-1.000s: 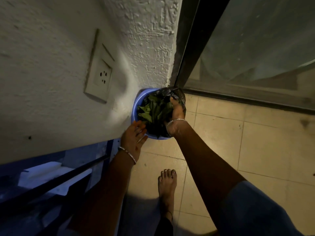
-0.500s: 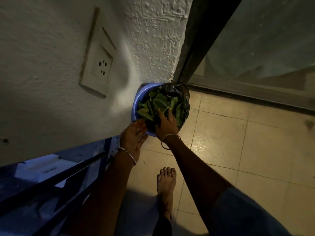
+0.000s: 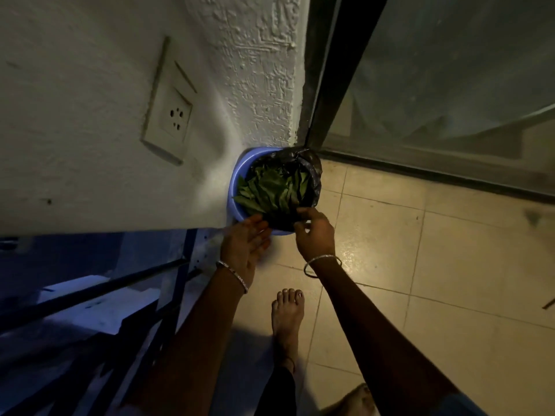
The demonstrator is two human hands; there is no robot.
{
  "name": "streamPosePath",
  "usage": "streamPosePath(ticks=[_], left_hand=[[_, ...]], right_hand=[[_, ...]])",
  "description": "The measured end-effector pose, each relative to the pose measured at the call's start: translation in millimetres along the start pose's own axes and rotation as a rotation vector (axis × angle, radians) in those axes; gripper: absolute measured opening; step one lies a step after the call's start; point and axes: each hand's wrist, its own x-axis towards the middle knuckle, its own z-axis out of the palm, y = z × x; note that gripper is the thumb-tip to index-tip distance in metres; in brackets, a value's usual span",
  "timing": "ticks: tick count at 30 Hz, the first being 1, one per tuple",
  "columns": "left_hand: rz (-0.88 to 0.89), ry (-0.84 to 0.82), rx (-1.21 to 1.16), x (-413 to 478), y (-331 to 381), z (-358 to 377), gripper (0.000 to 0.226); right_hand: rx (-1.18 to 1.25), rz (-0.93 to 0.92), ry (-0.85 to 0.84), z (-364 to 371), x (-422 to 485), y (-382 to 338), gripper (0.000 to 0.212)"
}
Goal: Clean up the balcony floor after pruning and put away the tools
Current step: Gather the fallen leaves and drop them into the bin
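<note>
Head view: a blue bin [image 3: 236, 182] lined with a black bag [image 3: 314, 175] holds green leaves [image 3: 270, 189]; left hand [image 3: 244, 247] grip slack, right hand [image 3: 316, 235] pinches the bag's edge.

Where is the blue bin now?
In the head view, centre, the bin stands on the floor in the corner between wall and door frame, just beyond the left hand and right hand.

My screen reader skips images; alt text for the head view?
A blue bin, lined with a black bag and full of green leaves, stands in a corner by a glass door. The right hand pinches the bag's edge; the left hand is open.
</note>
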Motion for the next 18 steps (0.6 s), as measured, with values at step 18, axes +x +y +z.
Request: streamPosePath(ticks=[18], left_hand=[[0.142,-0.149,0.090,-296,-95,140,0.023]], right_hand=[[0.599,0.204,0.297,-289,-269,-16,0.019]])
